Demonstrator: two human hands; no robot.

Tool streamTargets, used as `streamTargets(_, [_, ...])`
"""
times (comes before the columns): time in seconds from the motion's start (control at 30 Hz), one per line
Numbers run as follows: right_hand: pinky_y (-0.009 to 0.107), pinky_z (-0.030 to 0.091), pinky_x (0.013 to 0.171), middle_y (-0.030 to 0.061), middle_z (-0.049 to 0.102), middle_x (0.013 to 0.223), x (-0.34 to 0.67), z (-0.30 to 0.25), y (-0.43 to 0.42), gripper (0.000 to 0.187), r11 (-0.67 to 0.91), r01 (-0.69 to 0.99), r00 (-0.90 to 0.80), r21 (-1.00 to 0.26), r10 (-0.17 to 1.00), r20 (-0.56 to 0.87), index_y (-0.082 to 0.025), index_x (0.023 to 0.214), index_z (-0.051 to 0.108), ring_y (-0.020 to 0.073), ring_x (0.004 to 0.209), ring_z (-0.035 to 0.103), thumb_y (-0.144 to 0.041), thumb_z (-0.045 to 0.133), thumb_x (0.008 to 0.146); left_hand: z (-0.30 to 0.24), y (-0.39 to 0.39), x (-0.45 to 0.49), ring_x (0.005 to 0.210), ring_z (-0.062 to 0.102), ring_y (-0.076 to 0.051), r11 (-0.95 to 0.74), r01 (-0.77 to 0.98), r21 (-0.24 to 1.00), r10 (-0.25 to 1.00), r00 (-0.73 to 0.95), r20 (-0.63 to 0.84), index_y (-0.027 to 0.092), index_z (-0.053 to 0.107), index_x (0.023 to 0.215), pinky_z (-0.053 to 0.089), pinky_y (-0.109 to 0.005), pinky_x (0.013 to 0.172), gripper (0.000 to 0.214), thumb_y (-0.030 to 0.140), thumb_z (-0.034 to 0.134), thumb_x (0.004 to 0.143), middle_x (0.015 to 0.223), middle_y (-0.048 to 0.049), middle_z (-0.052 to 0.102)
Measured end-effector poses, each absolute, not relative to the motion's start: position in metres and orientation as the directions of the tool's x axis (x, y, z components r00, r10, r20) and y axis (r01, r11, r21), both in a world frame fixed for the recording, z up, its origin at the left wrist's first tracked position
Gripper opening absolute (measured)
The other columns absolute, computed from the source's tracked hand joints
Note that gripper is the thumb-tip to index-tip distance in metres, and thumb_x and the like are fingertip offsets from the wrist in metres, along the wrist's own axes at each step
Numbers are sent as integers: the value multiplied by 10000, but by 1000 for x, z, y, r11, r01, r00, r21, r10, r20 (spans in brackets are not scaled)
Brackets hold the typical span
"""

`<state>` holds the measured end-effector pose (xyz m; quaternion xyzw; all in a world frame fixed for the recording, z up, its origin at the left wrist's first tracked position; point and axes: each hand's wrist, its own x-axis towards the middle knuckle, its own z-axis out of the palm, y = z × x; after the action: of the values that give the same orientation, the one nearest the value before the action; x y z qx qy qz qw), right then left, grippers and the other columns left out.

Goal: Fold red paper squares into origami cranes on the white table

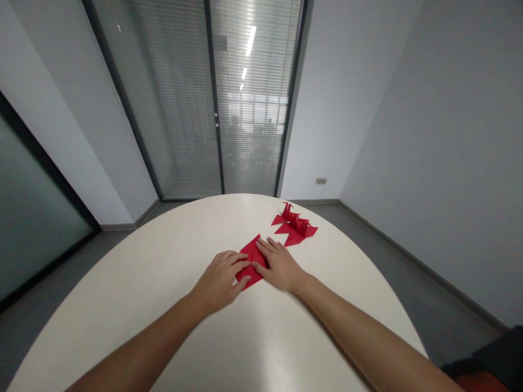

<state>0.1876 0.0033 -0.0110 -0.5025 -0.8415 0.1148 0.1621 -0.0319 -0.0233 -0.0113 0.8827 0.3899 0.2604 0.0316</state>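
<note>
Far L, a frosted panel (36, 212) in a dark frame; next, the blinds (180, 109) behind the glass at the far side of the rm. The table (163, 277), round & white, fills most of the lower view.

L hand (224, 279) lies palm down at the L side of the red paper (253, 252), fingers a bit spread & reaching onto it, thumb by the near edge. Grip's loose: nothing pinched or enclosed, as far as shows; fingertips just rest on the sheet. The paper lies flat on the table btwn the hands, set at a slant, one corner pointing away from the person.

R hand (280, 264) covers the paper's R part, also palm down, fingers spread toward the far corner, thumb toward the middle. Not closed on anything; looks like it's holding the sheet down. Can't tell if an edge is tucked under the palm.

Just past the R hand, farther back, sit the cranes (295, 224), same red, w/ wings & thin necks. They overlap, so exact no. unclear; at least 2.

Progress: the cranes look fully formed. The paper is prob. at an early stage: small, flat, maybe creased, no neck or wings yet, so most shaping seems left.

Far R: a wall plate (321, 181) low down, then a dark item (490, 354) at the bottom corner, too cut off to ID.
</note>
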Motion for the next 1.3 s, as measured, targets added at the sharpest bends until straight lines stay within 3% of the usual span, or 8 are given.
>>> streamTargets(0.27, [536, 205, 1189, 187, 346, 1572, 188, -16, 6, 705, 441, 836, -400, -327, 897, 186, -71, 1505, 385, 365, 1480, 248, -510, 461, 959, -5, -28, -34, 1206, 582, -292, -758, 616, 215, 641, 643, 418, 252, 750, 1059, 429, -493, 1052, 228, 234, 601, 887, 1204, -58, 723])
streamTargets(0.4, [550, 178, 1193, 187, 355, 1568, 186, -13, 4, 692, 453, 830, -413, -325, 891, 188, -87, 1497, 402, 357, 1478, 258, -519, 462, 960, -2, -30, -33, 1172, 611, -299, -757, 612, 231, 644, 636, 425, 232, 721, 1108, 442, -501, 1038, 266, 324, 648, 869, 1160, -83, 734])
streamTargets(0.6, [573, 207, 1172, 192, 451, 1509, 185, -10, 3, 640, 455, 820, -399, -348, 889, 223, -122, 1434, 503, 362, 1440, 336, -553, 448, 964, -12, -25, -35, 1106, 658, -272, -695, 683, 224, 698, 568, 437, 236, 697, 1164, 489, -456, 998, 304, 228, 594, 878, 1205, -90, 719])
streamTargets(0.8, [576, 256, 1150, 188, 491, 1479, 185, -6, 2, 764, 532, 778, -468, -334, 846, 256, -143, 1411, 532, 391, 1392, 400, -607, 653, 816, -13, -18, -39, 1101, 668, -294, -574, 777, 258, 791, 443, 423, 194, 692, 1173, 515, -457, 977, 366, 150, 569, 832, 1215, -117, 711])
streamTargets(1.1, [424, 416, 1007, 80, 728, 1145, 184, 5, 1, 242, 644, 676, -536, -359, 763, 361, -213, 1120, 704, 251, 1074, 648, -321, 596, 932, -8, -18, -42, 1096, 671, -314, -563, 762, 321, 806, 420, 418, 183, 698, 1166, 513, -477, 972, 321, 275, 608, 871, 1209, -134, 712])
streamTargets(1.3, [322, 462, 836, 65, 741, 951, 183, 9, 0, 197, 646, 668, -531, -369, 761, 371, -193, 990, 727, 209, 896, 652, -275, 551, 963, -9, -18, -41, 1071, 682, -286, -564, 762, 318, 810, 434, 395, 210, 712, 1118, 522, -429, 955, 269, 250, 608, 874, 1180, -100, 729])
